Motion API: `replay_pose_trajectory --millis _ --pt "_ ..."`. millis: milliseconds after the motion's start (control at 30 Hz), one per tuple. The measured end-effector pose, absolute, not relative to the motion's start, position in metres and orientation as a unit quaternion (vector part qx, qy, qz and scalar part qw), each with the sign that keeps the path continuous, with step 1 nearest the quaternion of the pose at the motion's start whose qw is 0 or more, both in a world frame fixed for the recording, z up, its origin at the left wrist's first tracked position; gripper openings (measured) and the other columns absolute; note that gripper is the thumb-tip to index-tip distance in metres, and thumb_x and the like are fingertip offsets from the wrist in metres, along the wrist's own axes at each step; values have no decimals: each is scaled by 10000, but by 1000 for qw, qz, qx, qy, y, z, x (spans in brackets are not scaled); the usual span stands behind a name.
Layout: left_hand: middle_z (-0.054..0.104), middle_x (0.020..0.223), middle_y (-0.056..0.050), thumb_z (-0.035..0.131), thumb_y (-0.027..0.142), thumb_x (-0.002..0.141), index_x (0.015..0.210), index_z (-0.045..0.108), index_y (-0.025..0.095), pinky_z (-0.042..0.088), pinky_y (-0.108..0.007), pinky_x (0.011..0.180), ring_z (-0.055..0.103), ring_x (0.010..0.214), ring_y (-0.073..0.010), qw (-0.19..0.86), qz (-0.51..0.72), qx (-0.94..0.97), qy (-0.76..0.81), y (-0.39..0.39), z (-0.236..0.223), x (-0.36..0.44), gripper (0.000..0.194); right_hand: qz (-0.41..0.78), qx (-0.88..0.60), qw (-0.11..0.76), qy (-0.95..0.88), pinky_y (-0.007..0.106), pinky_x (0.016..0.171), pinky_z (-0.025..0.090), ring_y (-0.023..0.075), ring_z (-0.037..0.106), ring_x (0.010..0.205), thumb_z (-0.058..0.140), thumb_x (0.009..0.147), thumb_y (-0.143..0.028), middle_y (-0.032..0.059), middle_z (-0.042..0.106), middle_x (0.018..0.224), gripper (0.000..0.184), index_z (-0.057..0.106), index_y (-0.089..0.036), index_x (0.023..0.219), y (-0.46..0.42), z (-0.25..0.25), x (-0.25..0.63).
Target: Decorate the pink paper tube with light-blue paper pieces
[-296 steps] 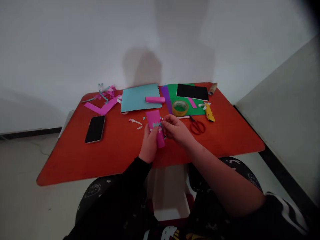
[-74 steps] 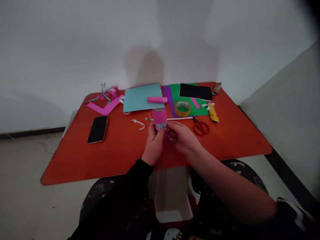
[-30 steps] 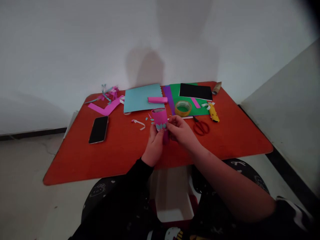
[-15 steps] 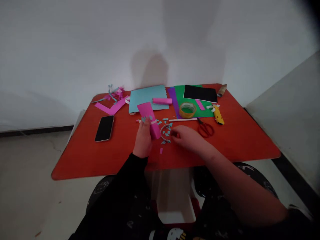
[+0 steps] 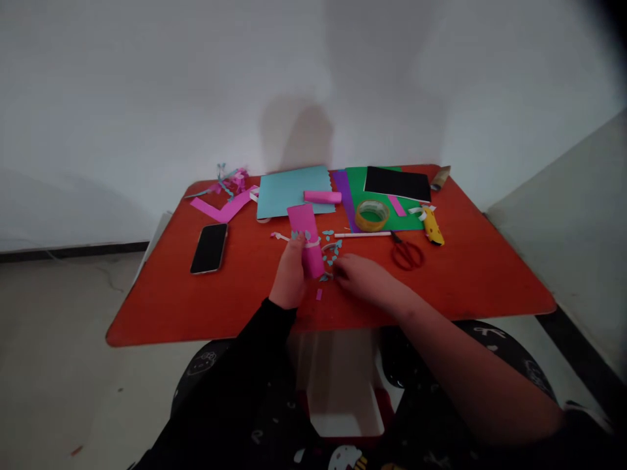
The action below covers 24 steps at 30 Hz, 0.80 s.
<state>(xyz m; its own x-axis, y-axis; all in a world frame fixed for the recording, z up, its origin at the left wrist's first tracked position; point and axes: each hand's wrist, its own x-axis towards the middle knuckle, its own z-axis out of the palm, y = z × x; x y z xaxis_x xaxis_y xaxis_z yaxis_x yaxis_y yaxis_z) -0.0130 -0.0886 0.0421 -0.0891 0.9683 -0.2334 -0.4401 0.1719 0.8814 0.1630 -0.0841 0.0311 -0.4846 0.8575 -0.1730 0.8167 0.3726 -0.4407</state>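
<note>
The left hand [image 5: 289, 277], in a black sleeve, is clamped around a magenta paper tube [image 5: 309, 251], its fingers [image 5: 297, 243] closed together against the tube; the tube is held above the near middle of an orange-red tabletop [image 5: 161, 313], tilted with its top leaning left. The right hand [image 5: 360, 274] lies low beside the tube, its fingers [image 5: 340, 271] curled and close together among small light-blue paper scraps [image 5: 330, 251]; in this dim view, I cannot tell whether they grip a scrap. A thin curved white paper strip [image 5: 332, 247] lies among the scraps, and a tiny magenta paper square [image 5: 319, 294] lies just in front of them.

Behind the tube lie a sky-blue card sheet [image 5: 284, 196] with a scalloped edge, a rolled pink paper tube [image 5: 322, 197] on it, and a long white paper stick [image 5: 362, 234]. Further right are a green sheet [image 5: 392, 222], a roll of clear adhesive tape [image 5: 371, 215], a black rectangular sheet [image 5: 396, 183], red-handled scissors [image 5: 406, 256] and a yellow utility knife [image 5: 433, 226]. To the left lie a black smartphone [image 5: 209, 248] and a bent magenta paper strip [image 5: 223, 207].
</note>
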Motion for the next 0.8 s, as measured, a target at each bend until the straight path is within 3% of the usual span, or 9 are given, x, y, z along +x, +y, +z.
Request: replay_pose_trajectory --millis 133,200,333,433,800 --pt "661 761 -14 711 557 831 934 615 216 503 -250 542 628 656 -155 631 572 274 447 -90 44 -7 369 359 -512 159 -764 266 703 413 163 602 778 578 823 -138 43 700 861 91 660 -178 832 -76 40 173" --pt "654 738 -9 697 605 815 933 609 202 496 -255 511 613 604 -150 654 553 259 447 -91 43 -4 429 416 -510 236 -715 261 660 407 144 560 706 594 831 -201 12 663 797 54 643 -181 818 -74 47 178" --pt "664 763 -15 695 598 822 960 633 188 478 -246 522 601 609 -138 674 519 275 447 -92 36 1 437 511 -488 366 -605 245 549 345 110 436 580 656 837 -404 -48 526 677 208 602 -203 846 -78 62 177" --pt "655 782 -9 721 523 839 962 646 188 470 -240 578 594 654 -130 659 512 325 444 -94 30 4 365 538 -468 432 -552 233 511 314 90 395 556 688 798 -406 -56 495 684 229 584 -208 843 -80 70 171" --pt "655 792 -22 642 538 916 947 629 192 438 -272 630 584 695 -151 633 485 402 450 -98 20 9 348 559 -455 422 -551 233 471 443 95 543 549 658 808 -352 -34 567 756 183 548 -213 853 -83 69 162"
